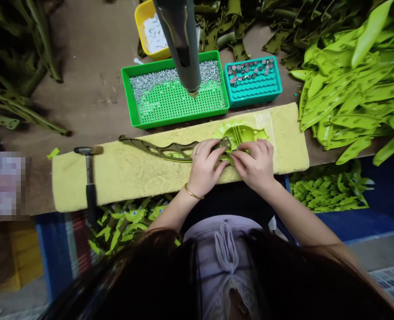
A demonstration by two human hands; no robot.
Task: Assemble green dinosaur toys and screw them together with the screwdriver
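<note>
On the yellow padded mat [143,178] lies a long curved olive-green plastic part [160,150] with a ribbed, open frame. My left hand [206,162] is closed around its right end, where a small plate with holes shows. Just beside it, my right hand [255,162] pinches at the same joint, its fingertips touching a bright green piece whose outline they mostly cover. A rounded lime-green plastic shell [246,134], hollow side up, rests right behind both hands. Whatever small thing may sit between the right fingertips is hidden.
A green tray [177,113] of small screws and a teal tray [255,95] of metal pieces stand behind the mat, under a hanging power screwdriver [186,58]. A hammer [90,182] lies left. Lime-green parts [353,93] are heaped right; a yellow bin [150,33] stands at the back.
</note>
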